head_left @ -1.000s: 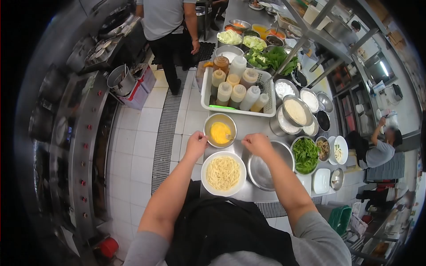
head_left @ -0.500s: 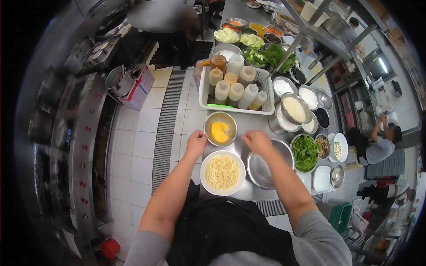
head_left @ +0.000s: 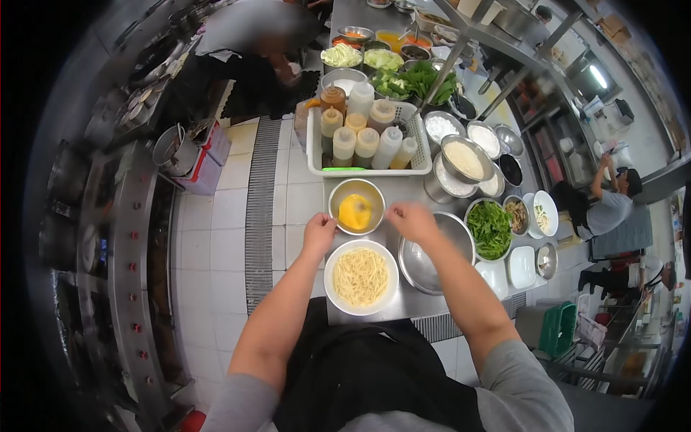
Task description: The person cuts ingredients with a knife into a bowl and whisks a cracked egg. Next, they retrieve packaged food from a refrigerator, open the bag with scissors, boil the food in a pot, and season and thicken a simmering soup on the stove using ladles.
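Note:
A metal bowl (head_left: 376, 193) with yellow beaten egg (head_left: 353, 212) in it stands at the middle of the counter. My left hand (head_left: 319, 233) pinches the left rim of this bowl. Close to its right rim is my right hand (head_left: 412, 219), its fingers drawn together and slightly blurred. Whether the right hand holds anything thin I cannot make out. Directly nearer to me sits a white bowl (head_left: 328, 289) of pale noodles (head_left: 361, 278). Under my right forearm lies a wide metal basin or lid (head_left: 425, 270), partly covered by the arm.
Beyond the egg bowl, a white basket (head_left: 360, 172) holds several squeeze bottles. To the right stand bowls of leafy greens (head_left: 489, 229), mushrooms (head_left: 516, 214) and white powder (head_left: 440, 127). A metal shelf post (head_left: 440, 81) rises over the counter. Co-workers are at the upper left and right.
My right hand has moved left and slightly up, closer to the egg bowl's rim. My left hand stays at the left rim. The view has shifted, and the grey smear in the egg looks different.

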{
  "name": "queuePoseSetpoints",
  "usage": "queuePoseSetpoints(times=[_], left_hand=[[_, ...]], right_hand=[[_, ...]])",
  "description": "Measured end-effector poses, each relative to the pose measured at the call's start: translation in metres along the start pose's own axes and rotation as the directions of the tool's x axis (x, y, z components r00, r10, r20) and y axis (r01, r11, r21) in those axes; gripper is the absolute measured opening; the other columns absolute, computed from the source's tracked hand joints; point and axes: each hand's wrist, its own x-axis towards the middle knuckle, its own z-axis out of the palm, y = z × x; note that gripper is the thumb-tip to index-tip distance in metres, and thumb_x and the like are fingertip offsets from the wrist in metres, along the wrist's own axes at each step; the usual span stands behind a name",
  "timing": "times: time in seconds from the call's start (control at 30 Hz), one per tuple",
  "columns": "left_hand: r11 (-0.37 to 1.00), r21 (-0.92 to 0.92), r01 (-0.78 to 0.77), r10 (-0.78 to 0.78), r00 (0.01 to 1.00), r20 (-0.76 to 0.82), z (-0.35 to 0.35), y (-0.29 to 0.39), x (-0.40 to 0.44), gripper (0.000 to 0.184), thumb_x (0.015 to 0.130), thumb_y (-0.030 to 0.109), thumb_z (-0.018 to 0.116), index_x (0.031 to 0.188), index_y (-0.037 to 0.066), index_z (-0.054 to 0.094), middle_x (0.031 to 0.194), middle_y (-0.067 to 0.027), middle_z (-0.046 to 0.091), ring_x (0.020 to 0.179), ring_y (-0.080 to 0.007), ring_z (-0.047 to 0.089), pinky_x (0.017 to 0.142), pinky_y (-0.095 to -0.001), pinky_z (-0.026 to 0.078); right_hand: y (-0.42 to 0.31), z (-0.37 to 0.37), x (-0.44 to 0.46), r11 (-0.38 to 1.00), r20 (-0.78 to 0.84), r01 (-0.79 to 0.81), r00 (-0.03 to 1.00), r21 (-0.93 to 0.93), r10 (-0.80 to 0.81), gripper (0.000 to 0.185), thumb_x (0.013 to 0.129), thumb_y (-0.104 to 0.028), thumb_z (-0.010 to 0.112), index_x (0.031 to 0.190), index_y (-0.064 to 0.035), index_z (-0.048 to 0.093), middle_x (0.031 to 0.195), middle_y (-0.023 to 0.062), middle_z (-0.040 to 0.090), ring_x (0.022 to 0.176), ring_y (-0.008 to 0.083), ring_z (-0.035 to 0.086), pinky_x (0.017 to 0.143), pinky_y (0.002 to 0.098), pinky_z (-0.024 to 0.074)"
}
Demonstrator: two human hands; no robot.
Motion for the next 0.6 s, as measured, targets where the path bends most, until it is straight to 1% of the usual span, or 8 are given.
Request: queuePoseSetpoints(times=[0.1, 0.13, 0.17, 0.2, 0.33, 0.4, 0.5, 0.6], left_hand=[[0.999, -0.009, -0.045, 0.046, 0.999, 0.018, 0.006, -0.003, -0.002, 0.016, 0.096, 0.015, 0.065, 0.097, 0.000, 0.065, 0.081, -0.0098, 0.069, 0.072, -0.0178, 0.067, 0.066, -0.0320, 0.053], [0.997, -0.020, -0.076, 0.076, 0.997, -0.008, 0.004, -0.019, 0.008, 0.018, 0.096, 0.017, 0.064, 0.100, 0.000, 0.067, 0.084, -0.0110, 0.070, 0.076, -0.0195, 0.068, 0.069, -0.0335, 0.054], [0.932, 0.325, -0.158, 0.155, 0.987, 0.035, -0.003, -0.025, 0.015, 0.022, 0.095, 0.019, 0.065, 0.103, 0.000, 0.068, 0.086, -0.0118, 0.072, 0.080, -0.0212, 0.069, 0.073, -0.0362, 0.055], [0.966, 0.237, -0.102, 0.120, 0.991, -0.062, 0.002, -0.004, -0.001, 0.022, 0.093, 0.020, 0.066, 0.102, 0.000, 0.069, 0.085, -0.0117, 0.072, 0.078, -0.0213, 0.069, 0.074, -0.0369, 0.055], [0.961, 0.273, -0.034, 0.072, 0.989, -0.129, 0.004, 0.024, -0.010, 0.023, 0.089, 0.020, 0.068, 0.101, 0.000, 0.071, 0.085, -0.0135, 0.073, 0.077, -0.0233, 0.069, 0.073, -0.0368, 0.055], [0.933, 0.354, -0.058, 0.118, 0.981, -0.151, 0.015, 0.012, -0.005, 0.023, 0.087, 0.019, 0.068, 0.100, 0.000, 0.071, 0.084, -0.0142, 0.072, 0.075, -0.0236, 0.069, 0.071, -0.0368, 0.055], [0.967, 0.252, 0.036, -0.029, 0.999, -0.030, 0.011, 0.019, -0.006, 0.022, 0.087, 0.021, 0.072, 0.094, 0.000, 0.072, 0.080, -0.0075, 0.071, 0.072, -0.0173, 0.065, 0.067, -0.0339, 0.053], [0.956, 0.245, 0.161, -0.156, 0.987, -0.038, 0.007, 0.023, -0.003, 0.024, 0.089, 0.024, 0.073, 0.095, 0.001, 0.074, 0.086, -0.0067, 0.072, 0.075, -0.0155, 0.066, 0.069, -0.0314, 0.053]], right_hand=[[0.015, 0.003, 0.001, 0.991, -0.027, 0.045, 0.998, -0.129, -0.049, 0.028, 0.092, -0.033, 0.063, 0.094, -0.0079, 0.075, 0.094, 0.0191, 0.073, 0.090, 0.0389, 0.070, 0.080, 0.0501, 0.0543], [0.020, 0.006, 0.004, 0.990, 0.024, 0.104, 0.994, -0.098, -0.102, 0.028, 0.092, -0.033, 0.063, 0.094, -0.0077, 0.075, 0.093, 0.0193, 0.073, 0.090, 0.0396, 0.069, 0.080, 0.0503, 0.0542], [0.016, 0.003, 0.001, 0.988, -0.122, 0.139, 0.984, 0.071, -0.129, 0.027, 0.092, -0.032, 0.065, 0.092, -0.0069, 0.075, 0.093, 0.0196, 0.072, 0.090, 0.0415, 0.069, 0.079, 0.0502, 0.0541], [0.016, 0.001, 0.004, 0.985, -0.195, 0.108, 0.978, 0.136, -0.081, 0.025, 0.091, -0.030, 0.066, 0.092, -0.0064, 0.074, 0.092, 0.0190, 0.072, 0.088, 0.0418, 0.068, 0.078, 0.0501, 0.0540], [0.018, -0.019, 0.003, 0.981, 0.056, 0.181, 0.982, -0.071, -0.178, 0.023, 0.091, -0.027, 0.065, 0.087, -0.0059, 0.074, 0.090, 0.0177, 0.072, 0.086, 0.0396, 0.069, 0.075, 0.0505, 0.0535], [0.016, -0.030, -0.006, 0.969, -0.151, 0.234, 0.958, -0.080, -0.244, 0.020, 0.090, -0.023, 0.064, 0.083, -0.0057, 0.073, 0.088, 0.0178, 0.072, 0.084, 0.0384, 0.069, 0.075, 0.0506, 0.0540], [0.050, -0.017, -0.004, 0.832, -0.003, 0.443, 0.882, -0.335, -0.471, 0.012, 0.082, -0.016, 0.063, 0.083, -0.0078, 0.072, 0.086, 0.0154, 0.070, 0.086, 0.0357, 0.069, 0.077, 0.0483, 0.0556], [0.048, -0.038, -0.022, 0.883, -0.135, 0.445, 0.876, -0.150, -0.464, 0.012, 0.086, -0.017, 0.064, 0.087, -0.0088, 0.073, 0.091, 0.0130, 0.071, 0.091, 0.0343, 0.068, 0.081, 0.0472, 0.0552]])
